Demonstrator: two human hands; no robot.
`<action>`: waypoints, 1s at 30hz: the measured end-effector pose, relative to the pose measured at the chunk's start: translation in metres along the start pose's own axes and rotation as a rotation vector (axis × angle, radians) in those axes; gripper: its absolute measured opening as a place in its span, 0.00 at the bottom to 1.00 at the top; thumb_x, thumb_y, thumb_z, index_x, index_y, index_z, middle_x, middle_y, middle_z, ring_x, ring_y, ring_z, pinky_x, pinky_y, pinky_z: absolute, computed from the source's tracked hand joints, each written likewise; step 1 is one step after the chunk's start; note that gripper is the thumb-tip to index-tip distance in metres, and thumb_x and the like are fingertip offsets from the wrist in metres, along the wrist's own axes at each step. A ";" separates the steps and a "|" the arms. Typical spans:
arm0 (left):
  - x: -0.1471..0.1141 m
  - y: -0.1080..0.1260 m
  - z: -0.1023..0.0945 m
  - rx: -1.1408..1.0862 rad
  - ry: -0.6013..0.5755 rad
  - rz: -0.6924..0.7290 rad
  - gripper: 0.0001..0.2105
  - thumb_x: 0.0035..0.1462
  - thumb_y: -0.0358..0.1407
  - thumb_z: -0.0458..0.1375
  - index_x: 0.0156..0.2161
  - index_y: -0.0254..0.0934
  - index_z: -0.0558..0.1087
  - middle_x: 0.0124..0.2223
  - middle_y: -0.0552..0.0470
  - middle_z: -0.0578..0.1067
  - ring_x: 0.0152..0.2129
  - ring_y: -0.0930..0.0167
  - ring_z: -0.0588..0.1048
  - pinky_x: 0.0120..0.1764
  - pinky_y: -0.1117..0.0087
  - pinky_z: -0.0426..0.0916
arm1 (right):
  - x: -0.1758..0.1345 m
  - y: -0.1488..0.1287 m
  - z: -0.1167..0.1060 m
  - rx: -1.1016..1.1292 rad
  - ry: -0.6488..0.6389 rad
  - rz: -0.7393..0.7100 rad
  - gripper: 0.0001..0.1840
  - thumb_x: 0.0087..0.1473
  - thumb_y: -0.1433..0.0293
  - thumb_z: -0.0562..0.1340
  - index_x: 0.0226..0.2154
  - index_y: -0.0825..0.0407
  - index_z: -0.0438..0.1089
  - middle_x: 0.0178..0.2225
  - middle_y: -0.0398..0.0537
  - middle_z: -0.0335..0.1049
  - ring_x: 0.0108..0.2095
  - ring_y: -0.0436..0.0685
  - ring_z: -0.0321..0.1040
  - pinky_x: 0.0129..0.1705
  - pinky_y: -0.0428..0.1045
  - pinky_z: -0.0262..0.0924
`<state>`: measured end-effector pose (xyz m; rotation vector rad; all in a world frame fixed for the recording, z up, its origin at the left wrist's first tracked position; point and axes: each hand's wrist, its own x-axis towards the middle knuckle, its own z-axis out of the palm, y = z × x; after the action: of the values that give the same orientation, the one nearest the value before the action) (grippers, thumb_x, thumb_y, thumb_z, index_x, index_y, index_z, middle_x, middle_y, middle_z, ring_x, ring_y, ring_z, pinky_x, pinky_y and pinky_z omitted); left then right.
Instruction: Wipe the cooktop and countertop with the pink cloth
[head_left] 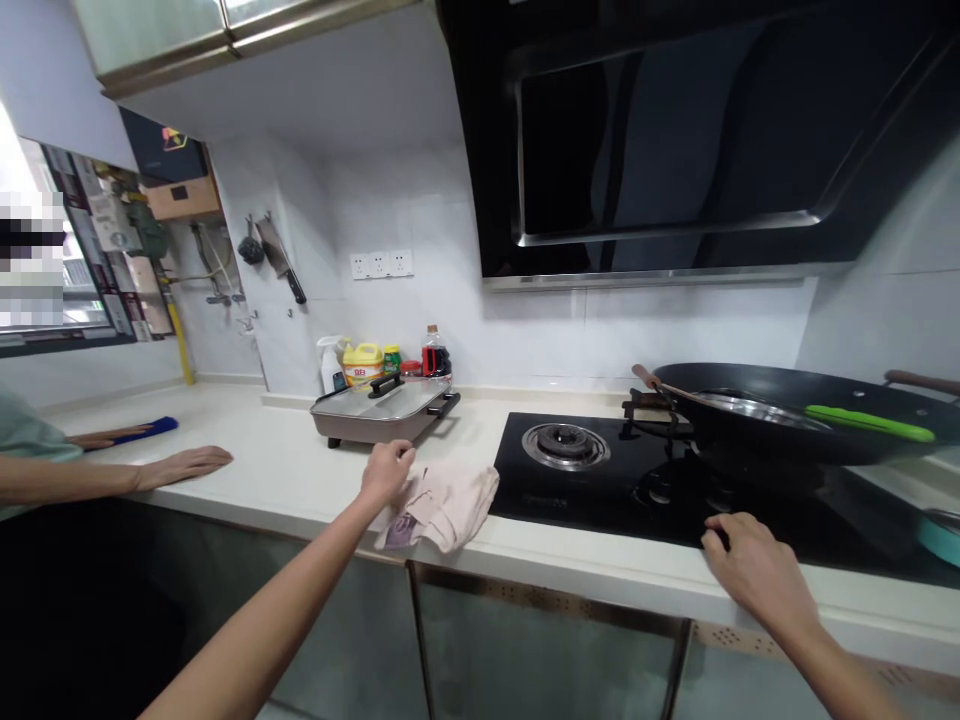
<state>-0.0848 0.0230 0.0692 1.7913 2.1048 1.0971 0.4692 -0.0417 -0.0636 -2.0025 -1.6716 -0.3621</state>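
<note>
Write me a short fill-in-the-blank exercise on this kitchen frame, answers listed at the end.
1. Of the pale pink cloth and the black hob, the right hand is nearer the ____.
2. The wall carries a row of ____ white socket plates.
3. The cleaver hangs with its handle pointing ____.
4. The item at the other person's far hand is coloured ____.

Missing words: hob; three; down; blue.

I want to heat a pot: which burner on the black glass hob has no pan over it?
The left round burner with silver rings, nearer the person's left hand; the large black wok stands over the right side.
</note>
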 end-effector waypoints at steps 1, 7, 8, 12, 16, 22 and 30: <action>-0.007 0.004 0.005 0.018 -0.001 0.034 0.21 0.60 0.45 0.56 0.53 0.38 0.79 0.57 0.41 0.78 0.59 0.59 0.71 0.62 0.61 0.64 | 0.000 0.000 0.000 -0.008 0.004 -0.002 0.25 0.64 0.62 0.48 0.46 0.53 0.76 0.51 0.58 0.74 0.52 0.66 0.70 0.49 0.58 0.63; -0.065 0.035 0.060 0.315 -0.317 0.148 0.42 0.55 0.66 0.55 0.71 0.52 0.63 0.77 0.41 0.51 0.72 0.40 0.47 0.65 0.31 0.48 | 0.000 -0.003 -0.004 -0.020 -0.002 0.016 0.25 0.64 0.62 0.47 0.46 0.52 0.76 0.51 0.57 0.74 0.53 0.66 0.71 0.50 0.58 0.63; -0.070 0.038 0.067 0.364 -0.347 0.148 0.44 0.53 0.68 0.55 0.72 0.53 0.61 0.78 0.41 0.50 0.73 0.37 0.44 0.64 0.27 0.44 | -0.001 -0.004 -0.004 -0.022 -0.005 0.017 0.25 0.64 0.62 0.47 0.46 0.52 0.76 0.51 0.57 0.74 0.53 0.66 0.70 0.50 0.58 0.63; -0.070 0.039 0.077 0.450 -0.370 0.204 0.41 0.55 0.65 0.53 0.72 0.56 0.61 0.76 0.42 0.54 0.71 0.36 0.49 0.63 0.25 0.45 | -0.001 -0.001 -0.002 -0.023 -0.012 0.015 0.26 0.64 0.62 0.46 0.47 0.52 0.76 0.52 0.57 0.73 0.53 0.66 0.70 0.50 0.59 0.63; -0.048 0.028 0.069 0.461 -0.432 0.240 0.38 0.57 0.65 0.51 0.70 0.58 0.63 0.77 0.46 0.55 0.72 0.42 0.51 0.65 0.29 0.45 | 0.000 0.004 0.002 -0.014 -0.009 0.016 0.26 0.64 0.61 0.46 0.47 0.52 0.75 0.53 0.57 0.73 0.54 0.67 0.70 0.52 0.60 0.63; -0.016 0.007 0.055 0.496 -0.379 0.134 0.37 0.61 0.64 0.47 0.72 0.56 0.61 0.77 0.47 0.52 0.73 0.44 0.46 0.65 0.27 0.41 | 0.000 0.004 0.003 -0.001 -0.009 0.006 0.26 0.64 0.61 0.46 0.47 0.53 0.75 0.52 0.58 0.74 0.54 0.67 0.70 0.51 0.60 0.63; -0.051 0.008 0.054 0.465 -0.346 0.221 0.31 0.65 0.58 0.48 0.69 0.56 0.67 0.76 0.50 0.56 0.72 0.47 0.51 0.65 0.27 0.45 | -0.001 0.002 0.002 -0.009 0.010 0.006 0.26 0.63 0.61 0.47 0.47 0.53 0.77 0.51 0.58 0.74 0.52 0.66 0.71 0.49 0.58 0.64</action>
<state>-0.0347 -0.0013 0.0192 2.2611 2.0945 0.2955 0.4712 -0.0415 -0.0662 -2.0093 -1.6603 -0.3775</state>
